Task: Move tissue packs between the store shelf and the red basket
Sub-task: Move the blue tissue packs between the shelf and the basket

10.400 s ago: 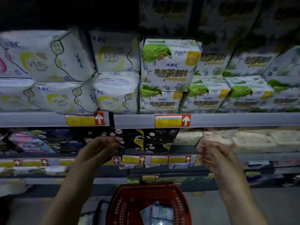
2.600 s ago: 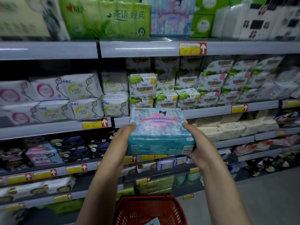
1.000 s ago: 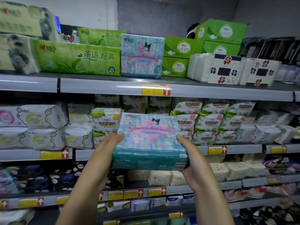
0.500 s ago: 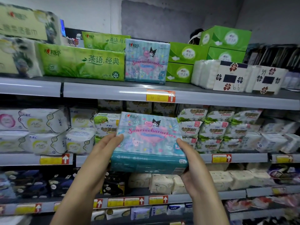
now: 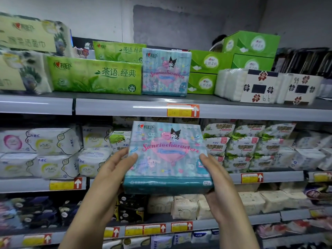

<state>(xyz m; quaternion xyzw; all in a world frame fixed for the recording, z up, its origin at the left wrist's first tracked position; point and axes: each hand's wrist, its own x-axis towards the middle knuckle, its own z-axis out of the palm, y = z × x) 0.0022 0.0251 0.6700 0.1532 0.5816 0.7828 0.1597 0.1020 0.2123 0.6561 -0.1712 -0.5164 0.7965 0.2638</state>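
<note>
Tissue pack (image 5: pixel 168 157) has risen since 2.6 s ago and is now held in air just below the top shelf's (image 5: pixel 125 106) front edge, under 1 matching pack (image 5: pixel 165 72). Left hand (image 5: pixel 109 175) and right hand (image 5: pixel 217 186) grip its sides, fingers (image 5: pixel 132 158) curled round the edges. Printed face toward the camera, long axis parallel to the shelf edge. Grey wall (image 5: pixel 179 24) behind
</note>
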